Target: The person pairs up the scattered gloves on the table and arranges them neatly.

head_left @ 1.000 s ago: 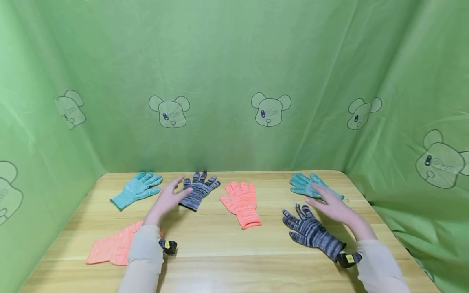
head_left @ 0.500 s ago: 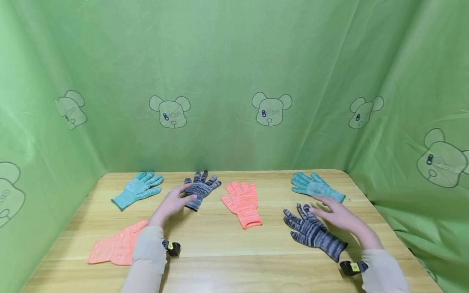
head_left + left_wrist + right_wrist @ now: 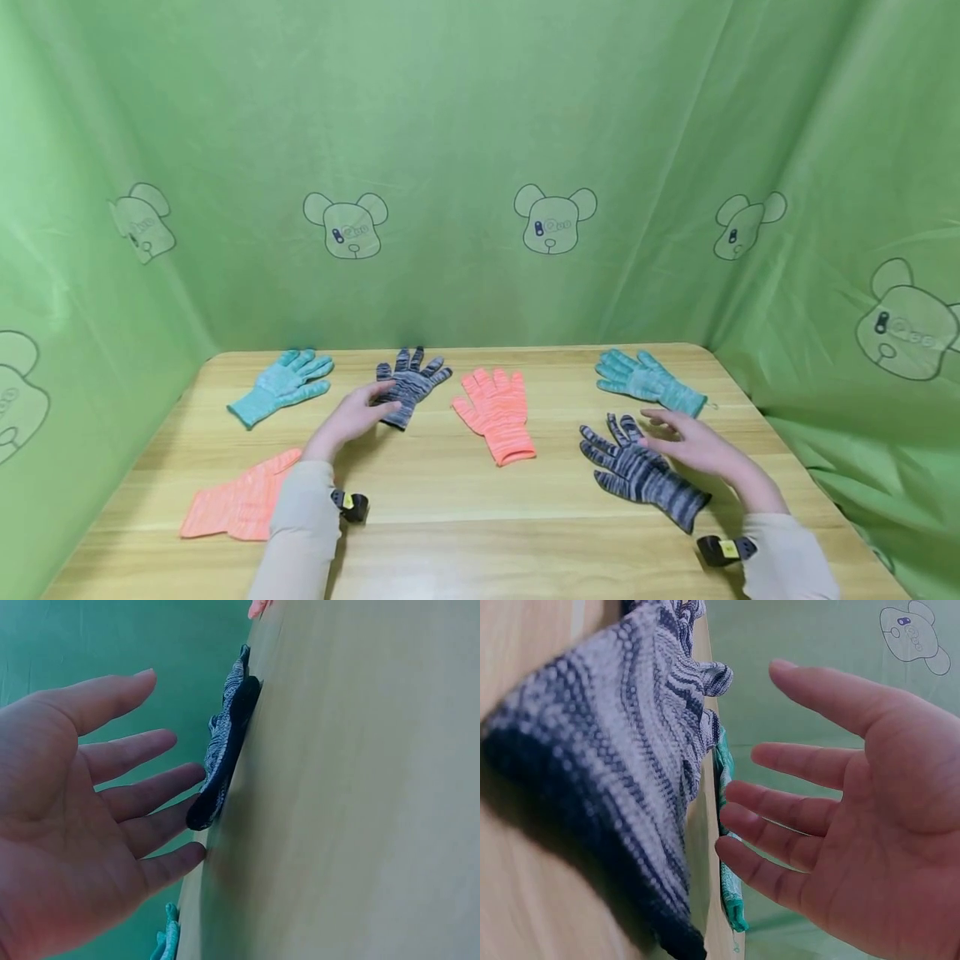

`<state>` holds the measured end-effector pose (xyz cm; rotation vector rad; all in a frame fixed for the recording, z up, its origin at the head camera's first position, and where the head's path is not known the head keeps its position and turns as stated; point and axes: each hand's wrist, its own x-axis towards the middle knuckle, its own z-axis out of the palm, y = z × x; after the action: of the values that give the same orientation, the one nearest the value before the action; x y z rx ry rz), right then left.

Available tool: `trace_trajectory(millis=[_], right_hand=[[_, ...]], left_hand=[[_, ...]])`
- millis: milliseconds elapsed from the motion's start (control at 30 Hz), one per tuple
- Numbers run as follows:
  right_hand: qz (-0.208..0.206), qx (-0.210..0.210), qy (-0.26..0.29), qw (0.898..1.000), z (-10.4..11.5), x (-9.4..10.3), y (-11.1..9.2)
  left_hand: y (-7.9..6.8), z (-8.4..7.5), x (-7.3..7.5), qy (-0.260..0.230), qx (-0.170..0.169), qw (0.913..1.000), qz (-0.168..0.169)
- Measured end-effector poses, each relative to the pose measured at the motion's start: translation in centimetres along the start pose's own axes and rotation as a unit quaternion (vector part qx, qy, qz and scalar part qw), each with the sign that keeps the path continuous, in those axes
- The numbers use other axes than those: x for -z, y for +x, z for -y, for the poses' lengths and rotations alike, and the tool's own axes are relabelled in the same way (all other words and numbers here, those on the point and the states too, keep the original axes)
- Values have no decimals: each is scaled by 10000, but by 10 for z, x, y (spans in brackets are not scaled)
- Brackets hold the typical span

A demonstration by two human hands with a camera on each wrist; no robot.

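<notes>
Near pink glove point(image 3: 232, 504) is partly hidden by left sleeve point(image 3: 300, 525); left teal glove point(image 3: 281, 386) is laid behind. Left hand point(image 3: 351, 419) is poised at left grey glove point(image 3: 412, 387) on the table point(image 3: 480, 550), fingers loosely extended, nothing gripped; contact can't be told. Middle pink glove point(image 3: 500, 414) is laid next. Right grey glove point(image 3: 645, 477) is laid in front of right teal glove point(image 3: 650, 384); right hand point(image 3: 699, 446) is held beside both, fingers apart, nothing gripped.

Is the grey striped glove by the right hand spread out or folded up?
Spread out: in the head view, the grey striped glove lies on the table, fingers fanned apart and cuff extended.
</notes>
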<state>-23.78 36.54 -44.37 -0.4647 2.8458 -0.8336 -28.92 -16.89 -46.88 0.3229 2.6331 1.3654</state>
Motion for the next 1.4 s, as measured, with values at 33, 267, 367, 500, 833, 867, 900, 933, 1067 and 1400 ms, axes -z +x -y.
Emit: trace_trajectory(millis=[33,267,367,500,833,867,900,933,1067,1400], right_hand=[[24,11,25,10000,0,0,0],[229,34,183,9996,1,0,0],[241,-31,230,9994,1,-1,0],[275,-63,239,9993,-1,-2,0],[400,-83,342,9986,-4,-3,1],[398,-81,338,9986,-4,-3,1],[400,-67,328,9986,-4,-3,2],[400,-53,309,9987,-4,-3,2],[391,-9,268,9989,-4,-3,2],[412,17,227,9989,0,-2,1]], left_hand=[[0,0,0,41,-4,10000,10],[-3,-6,1,336,-65,9993,122],[-4,-8,2,340,-28,9993,158],[-5,-10,2,335,15,9992,211],[-7,-14,2,303,47,9986,425],[-7,-14,2,287,68,9986,442],[-8,-15,2,284,85,9985,452],[-8,-16,2,256,113,9986,457],[-9,-17,2,231,129,9988,410],[-4,-11,-3,484,-160,9987,41]])
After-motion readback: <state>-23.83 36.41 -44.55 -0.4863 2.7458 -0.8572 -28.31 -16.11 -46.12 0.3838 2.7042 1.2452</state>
